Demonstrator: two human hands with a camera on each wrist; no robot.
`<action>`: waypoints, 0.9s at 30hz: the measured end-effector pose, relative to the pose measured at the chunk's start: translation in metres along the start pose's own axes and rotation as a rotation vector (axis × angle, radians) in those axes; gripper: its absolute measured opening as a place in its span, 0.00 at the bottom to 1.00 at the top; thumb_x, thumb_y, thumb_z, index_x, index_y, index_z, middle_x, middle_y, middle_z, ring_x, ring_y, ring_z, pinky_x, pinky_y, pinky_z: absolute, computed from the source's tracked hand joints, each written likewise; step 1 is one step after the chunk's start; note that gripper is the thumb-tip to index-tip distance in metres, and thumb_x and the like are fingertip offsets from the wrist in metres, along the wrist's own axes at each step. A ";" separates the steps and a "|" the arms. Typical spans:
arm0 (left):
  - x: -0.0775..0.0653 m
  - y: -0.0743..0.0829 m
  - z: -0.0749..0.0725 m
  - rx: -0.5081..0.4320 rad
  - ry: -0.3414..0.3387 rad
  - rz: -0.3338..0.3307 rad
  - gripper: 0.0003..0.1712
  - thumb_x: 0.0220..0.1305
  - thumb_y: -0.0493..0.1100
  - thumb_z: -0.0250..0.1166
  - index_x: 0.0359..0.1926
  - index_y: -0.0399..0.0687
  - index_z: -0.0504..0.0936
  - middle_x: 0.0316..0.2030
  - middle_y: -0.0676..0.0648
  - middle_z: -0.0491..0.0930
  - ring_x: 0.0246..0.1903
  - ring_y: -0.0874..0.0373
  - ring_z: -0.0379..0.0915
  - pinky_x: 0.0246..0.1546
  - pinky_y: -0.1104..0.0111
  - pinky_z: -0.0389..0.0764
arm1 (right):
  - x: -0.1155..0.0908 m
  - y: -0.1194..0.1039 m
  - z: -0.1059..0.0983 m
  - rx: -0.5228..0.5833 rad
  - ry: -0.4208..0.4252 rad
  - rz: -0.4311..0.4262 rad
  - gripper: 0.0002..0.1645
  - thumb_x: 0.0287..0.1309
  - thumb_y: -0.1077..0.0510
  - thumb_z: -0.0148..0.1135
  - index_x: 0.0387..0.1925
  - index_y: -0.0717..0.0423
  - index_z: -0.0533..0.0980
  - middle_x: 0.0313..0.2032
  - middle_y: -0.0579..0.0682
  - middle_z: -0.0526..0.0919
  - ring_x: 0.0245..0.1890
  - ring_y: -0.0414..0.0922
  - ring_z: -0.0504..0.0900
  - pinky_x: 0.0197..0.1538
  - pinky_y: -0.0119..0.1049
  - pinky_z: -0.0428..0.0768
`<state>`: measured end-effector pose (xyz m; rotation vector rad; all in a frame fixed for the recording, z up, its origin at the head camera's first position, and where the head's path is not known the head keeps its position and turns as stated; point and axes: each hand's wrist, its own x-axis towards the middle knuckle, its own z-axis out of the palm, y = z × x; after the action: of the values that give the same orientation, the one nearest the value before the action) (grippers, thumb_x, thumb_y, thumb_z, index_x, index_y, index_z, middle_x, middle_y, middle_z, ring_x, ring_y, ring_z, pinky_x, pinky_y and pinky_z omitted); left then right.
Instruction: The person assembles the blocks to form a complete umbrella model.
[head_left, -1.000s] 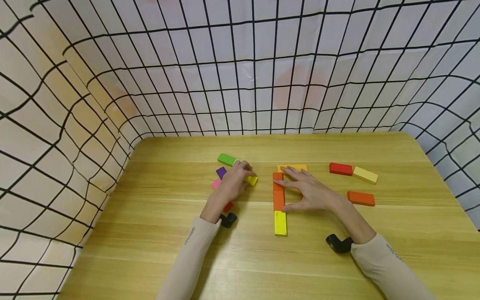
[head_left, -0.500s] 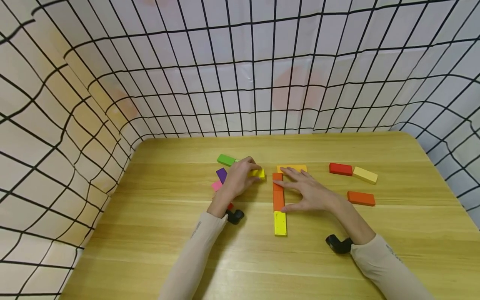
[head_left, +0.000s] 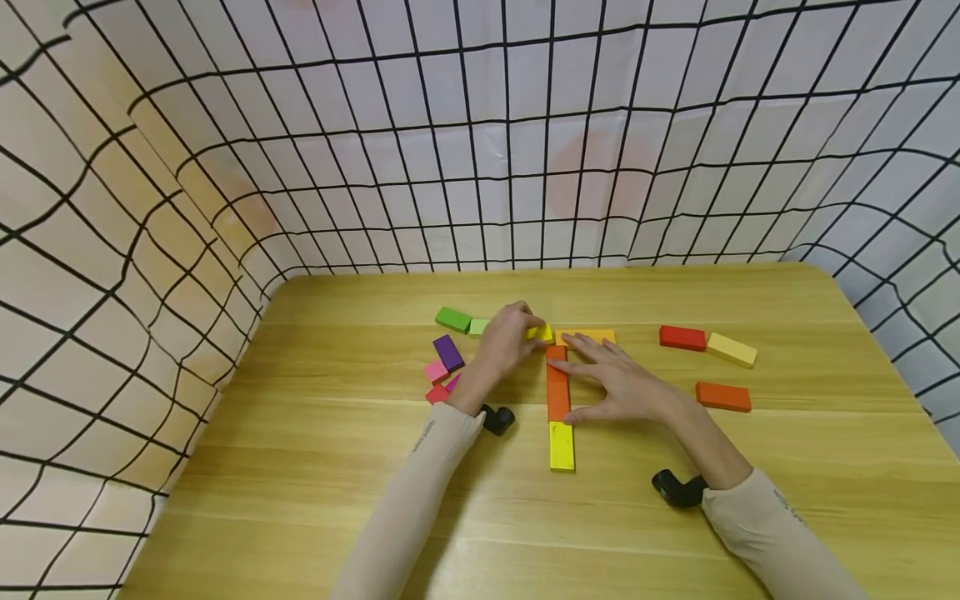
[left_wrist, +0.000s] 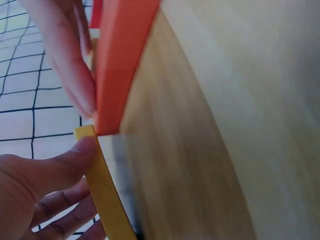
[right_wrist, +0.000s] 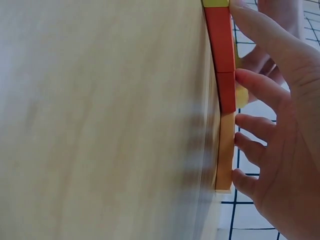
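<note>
My left hand (head_left: 512, 340) pinches a yellow block (head_left: 540, 332) at the upper left of a column of blocks. The left wrist view has my thumb on one face of that yellow block (left_wrist: 107, 195), with fingers behind it. Two orange-red blocks (head_left: 557, 402) lie end to end, with another yellow block (head_left: 561, 447) at their near end. An amber block (head_left: 598, 335) lies crosswise at the far end, reaching right. My right hand (head_left: 622, 387) spreads over these, its fingertips touching the amber and orange-red blocks and its thumb by the near yellow one.
Green (head_left: 453, 319), pale green (head_left: 477, 327), purple (head_left: 448, 352), pink (head_left: 437, 372), magenta (head_left: 453, 382) and red (head_left: 437, 393) blocks lie left. Red (head_left: 682, 337), cream (head_left: 731, 350) and orange-red blocks (head_left: 722, 396) lie right. Black mesh (head_left: 510, 177) before white sheeting surrounds the wooden table (head_left: 300, 467).
My left hand has moved right and slightly away from me, bringing its yellow block from the loose pile up to the amber block. My right hand has stayed in place.
</note>
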<state>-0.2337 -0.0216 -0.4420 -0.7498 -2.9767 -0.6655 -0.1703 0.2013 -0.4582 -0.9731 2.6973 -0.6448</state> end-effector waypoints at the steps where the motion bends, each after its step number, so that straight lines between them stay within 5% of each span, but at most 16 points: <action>1: 0.001 -0.001 0.001 0.008 -0.004 -0.005 0.16 0.66 0.44 0.73 0.53 0.44 0.90 0.46 0.44 0.83 0.47 0.51 0.80 0.48 0.65 0.83 | 0.000 0.000 0.000 0.001 0.000 0.000 0.50 0.58 0.30 0.70 0.77 0.43 0.66 0.82 0.61 0.48 0.82 0.66 0.47 0.79 0.70 0.45; 27: 0.007 -0.005 0.007 -0.016 -0.112 0.068 0.19 0.70 0.36 0.68 0.60 0.42 0.85 0.53 0.41 0.81 0.55 0.48 0.76 0.57 0.64 0.81 | -0.002 -0.002 -0.001 0.044 0.002 -0.005 0.49 0.59 0.33 0.71 0.77 0.45 0.67 0.82 0.62 0.48 0.82 0.66 0.45 0.79 0.71 0.42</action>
<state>-0.2409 -0.0195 -0.4492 -0.9148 -3.0320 -0.6658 -0.1676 0.2016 -0.4562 -0.9688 2.6711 -0.7039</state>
